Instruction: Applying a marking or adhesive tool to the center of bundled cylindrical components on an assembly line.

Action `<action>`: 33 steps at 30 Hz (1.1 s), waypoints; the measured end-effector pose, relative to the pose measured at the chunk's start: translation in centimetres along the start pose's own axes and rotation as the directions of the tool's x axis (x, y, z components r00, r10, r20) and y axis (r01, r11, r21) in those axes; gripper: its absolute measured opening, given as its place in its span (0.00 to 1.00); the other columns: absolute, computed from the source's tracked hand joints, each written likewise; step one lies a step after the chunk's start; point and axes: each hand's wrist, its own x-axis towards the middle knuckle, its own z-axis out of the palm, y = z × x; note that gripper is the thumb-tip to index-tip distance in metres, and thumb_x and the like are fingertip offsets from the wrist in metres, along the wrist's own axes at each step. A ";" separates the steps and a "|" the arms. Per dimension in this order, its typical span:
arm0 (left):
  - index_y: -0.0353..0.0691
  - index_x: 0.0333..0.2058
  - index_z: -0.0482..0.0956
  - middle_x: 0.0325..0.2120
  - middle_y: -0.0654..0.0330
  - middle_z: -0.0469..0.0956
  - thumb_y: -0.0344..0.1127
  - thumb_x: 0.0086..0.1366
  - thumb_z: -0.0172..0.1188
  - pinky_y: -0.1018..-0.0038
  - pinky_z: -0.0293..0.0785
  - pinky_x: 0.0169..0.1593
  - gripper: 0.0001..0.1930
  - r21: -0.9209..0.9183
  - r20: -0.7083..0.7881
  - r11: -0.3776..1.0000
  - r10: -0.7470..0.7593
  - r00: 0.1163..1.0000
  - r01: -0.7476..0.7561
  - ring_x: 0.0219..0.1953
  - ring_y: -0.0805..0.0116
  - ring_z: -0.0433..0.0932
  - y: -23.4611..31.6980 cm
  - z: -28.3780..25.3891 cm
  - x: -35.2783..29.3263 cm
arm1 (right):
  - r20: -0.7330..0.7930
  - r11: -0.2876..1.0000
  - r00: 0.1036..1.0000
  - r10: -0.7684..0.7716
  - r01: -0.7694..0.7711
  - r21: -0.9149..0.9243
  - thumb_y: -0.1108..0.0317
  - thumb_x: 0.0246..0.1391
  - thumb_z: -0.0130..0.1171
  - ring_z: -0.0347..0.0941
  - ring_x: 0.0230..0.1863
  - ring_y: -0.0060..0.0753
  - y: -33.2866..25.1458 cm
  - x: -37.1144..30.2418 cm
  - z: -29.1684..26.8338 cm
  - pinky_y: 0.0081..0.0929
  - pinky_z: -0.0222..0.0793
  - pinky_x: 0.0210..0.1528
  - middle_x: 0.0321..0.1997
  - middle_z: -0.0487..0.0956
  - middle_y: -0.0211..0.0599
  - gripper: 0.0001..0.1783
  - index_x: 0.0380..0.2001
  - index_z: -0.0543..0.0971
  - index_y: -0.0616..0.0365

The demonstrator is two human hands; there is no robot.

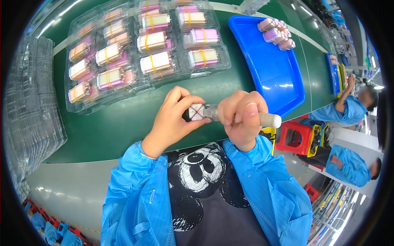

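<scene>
Over the front of the green bench, my left hand (174, 117) is closed around a small block with a white, square end face (196, 111) marked with a dark cross. My right hand (244, 117), also closed, grips a translucent tool with a rounded white end (271, 120) sticking out to the right. The tool's clear flat tip (211, 111) meets the block's right side; whether it presses on it I cannot tell. Beyond my hands, a clear plastic tray (143, 84) holds many cream and pink blocks (156, 62) with yellow bands around them.
To the right lies a blue tray (279, 86) with several pink-white blocks (276, 33) heaped at its far corner. Stacked empty clear trays (35, 102) line the left side. A red stool (292, 137) stands beyond the bench's right edge, near two people in blue smocks (349, 110).
</scene>
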 end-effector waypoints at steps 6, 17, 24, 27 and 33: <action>0.44 0.36 0.79 0.31 0.61 0.67 0.36 0.40 0.76 0.68 0.69 0.39 0.21 0.032 0.008 0.999 -0.012 1.000 0.011 0.37 0.60 0.70 -0.1 0.1 0.0 | -0.017 0.986 0.999 0.042 -0.044 -0.159 0.67 0.64 0.47 0.60 0.17 0.17 0.1 0.1 0.6 0.20 0.55 0.18 0.17 0.71 0.31 0.14 0.22 0.67 0.57; 0.41 0.51 0.71 0.44 0.57 0.74 0.30 0.41 0.74 0.68 0.69 0.54 0.35 -0.231 0.147 0.971 -0.020 0.989 0.054 0.49 0.61 0.73 -0.5 -1.0 -0.4 | -0.062 0.999 0.998 0.024 -0.027 -0.039 0.65 0.64 0.47 0.59 0.16 0.18 -0.1 0.3 0.1 0.19 0.51 0.15 0.16 0.69 0.34 0.16 0.22 0.65 0.57; 0.44 0.42 0.76 0.30 0.62 0.68 0.32 0.39 0.75 0.70 0.70 0.37 0.27 -0.008 0.108 0.998 -0.056 0.993 0.057 0.35 0.64 0.71 0.6 -0.9 0.3 | -0.040 0.998 0.998 0.057 -0.057 -0.019 0.63 0.64 0.47 0.59 0.16 0.19 -0.7 0.0 0.4 0.18 0.52 0.14 0.17 0.70 0.36 0.16 0.23 0.66 0.57; 0.44 0.35 0.79 0.27 0.62 0.66 0.32 0.38 0.76 0.70 0.69 0.35 0.22 -0.039 0.062 0.999 0.015 0.998 -0.013 0.32 0.64 0.70 0.1 -0.4 0.2 | -0.042 0.999 0.998 0.041 -0.042 -0.024 0.63 0.64 0.46 0.59 0.16 0.18 -0.3 -0.1 0.5 0.19 0.52 0.15 0.18 0.71 0.36 0.15 0.23 0.67 0.57; 0.40 0.32 0.79 0.28 0.61 0.65 0.31 0.38 0.75 0.71 0.68 0.35 0.19 -0.017 0.063 1.000 0.025 0.998 -0.024 0.32 0.65 0.69 -0.1 -0.3 0.1 | -0.025 0.994 0.995 0.095 -0.096 -0.054 0.66 0.63 0.48 0.59 0.17 0.17 0.0 -0.4 0.9 0.19 0.54 0.17 0.19 0.73 0.34 0.13 0.23 0.69 0.58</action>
